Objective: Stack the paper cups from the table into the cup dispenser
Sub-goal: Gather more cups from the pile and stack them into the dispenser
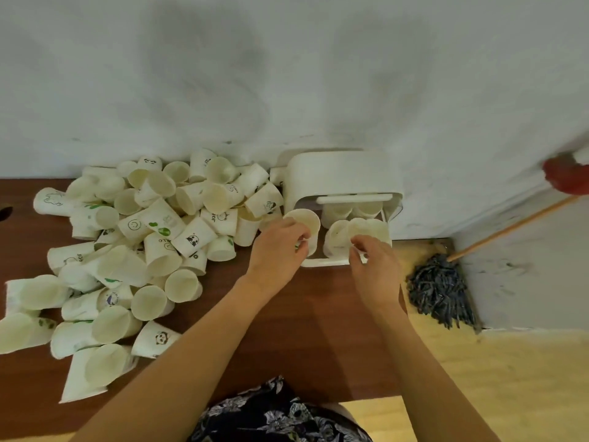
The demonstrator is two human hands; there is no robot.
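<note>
My left hand [280,247] grips a cup [304,220], mouth up, just left of the dispenser [338,177]; my right hand [373,263] pinches the tray's near cups [350,232].

Mop handle [510,229] — cut off right.

Scuffed white wall [287,74], brown table [287,314], wooden floor [478,378]

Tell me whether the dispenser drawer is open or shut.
Open: the cup dispenser has its drawer pulled out toward the person, with cups standing inside.
</note>
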